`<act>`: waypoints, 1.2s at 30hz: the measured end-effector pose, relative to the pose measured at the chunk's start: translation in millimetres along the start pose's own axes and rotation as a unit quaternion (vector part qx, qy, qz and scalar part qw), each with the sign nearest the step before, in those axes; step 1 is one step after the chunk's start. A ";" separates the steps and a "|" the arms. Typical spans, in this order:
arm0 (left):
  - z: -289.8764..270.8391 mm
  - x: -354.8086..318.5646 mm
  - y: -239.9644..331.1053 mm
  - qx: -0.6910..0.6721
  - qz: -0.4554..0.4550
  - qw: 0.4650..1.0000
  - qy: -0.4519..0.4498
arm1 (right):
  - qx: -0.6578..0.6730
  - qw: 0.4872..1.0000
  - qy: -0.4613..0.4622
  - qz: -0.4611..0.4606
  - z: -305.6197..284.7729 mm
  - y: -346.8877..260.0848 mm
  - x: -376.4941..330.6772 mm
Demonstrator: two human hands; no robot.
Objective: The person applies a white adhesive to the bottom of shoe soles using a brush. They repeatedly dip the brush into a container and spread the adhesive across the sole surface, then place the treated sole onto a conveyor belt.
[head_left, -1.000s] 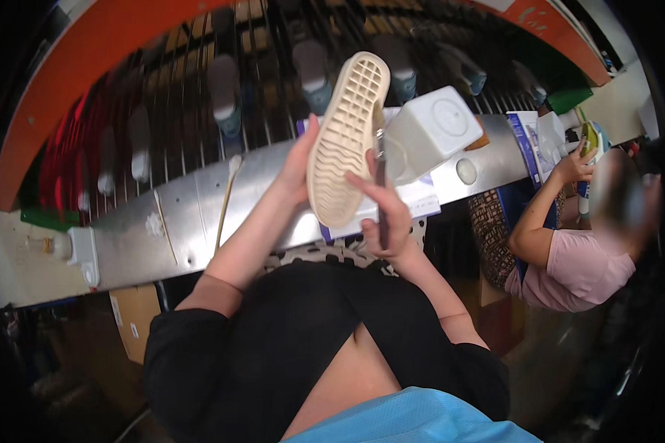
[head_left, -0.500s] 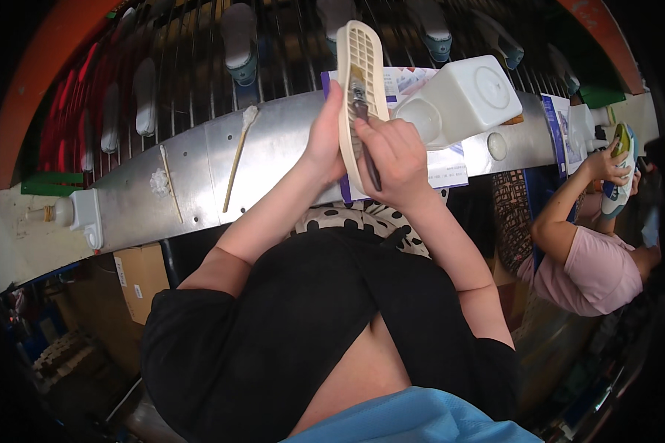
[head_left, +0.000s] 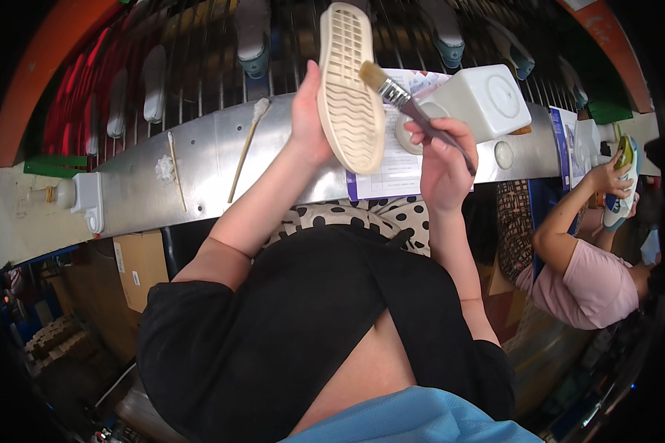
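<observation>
Left hand clamped on the edge of a cream shoe sole, tread side toward the camera, held upright above the surface. Right hand closed round the handle of a flat brush, bristles at the sole's 3 o'clock edge, touching or just short of it; could not tell which.

Step in hand, as judged: brushing the sole, likely coating its rim. The next stroke would call for a steady sole and a bristle tip kept on the edge.

At 3 o'clock of the brush lay a white plastic jug on its side over printed papers. At 9 o'clock, 2 thin sticks. At 12 o'clock, a rack of grey shoe lasts. Far at 3 o'clock, another person's hand held a shoe.
</observation>
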State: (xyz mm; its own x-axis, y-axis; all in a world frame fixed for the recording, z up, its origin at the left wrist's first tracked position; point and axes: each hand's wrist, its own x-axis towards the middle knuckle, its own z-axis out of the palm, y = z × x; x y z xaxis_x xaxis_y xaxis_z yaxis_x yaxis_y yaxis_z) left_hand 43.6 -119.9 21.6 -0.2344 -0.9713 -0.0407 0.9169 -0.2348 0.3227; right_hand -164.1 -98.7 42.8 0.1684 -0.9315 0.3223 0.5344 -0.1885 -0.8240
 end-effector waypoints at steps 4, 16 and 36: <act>16.1 -7.7 -25.8 -0.005 0.003 0.999 -0.043 | -0.026 0.997 0.075 -0.009 1.7 19.1 14.0; 24.9 -8.6 -23.5 0.054 0.018 0.995 0.086 | -0.490 0.788 -0.093 -0.361 22.8 19.5 3.2; 15.4 2.7 -22.3 0.030 0.037 0.999 0.022 | -0.185 0.976 0.069 -0.097 9.5 20.2 -6.3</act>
State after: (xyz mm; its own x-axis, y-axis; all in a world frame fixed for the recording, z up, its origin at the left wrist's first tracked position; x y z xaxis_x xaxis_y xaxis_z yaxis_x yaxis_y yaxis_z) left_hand 17.5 -116.8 28.8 -0.1515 -0.9869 -0.0563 0.9096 -0.1614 0.3829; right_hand -146.5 -93.7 28.5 -0.0327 -0.8956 0.4437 0.2060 -0.4404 -0.8738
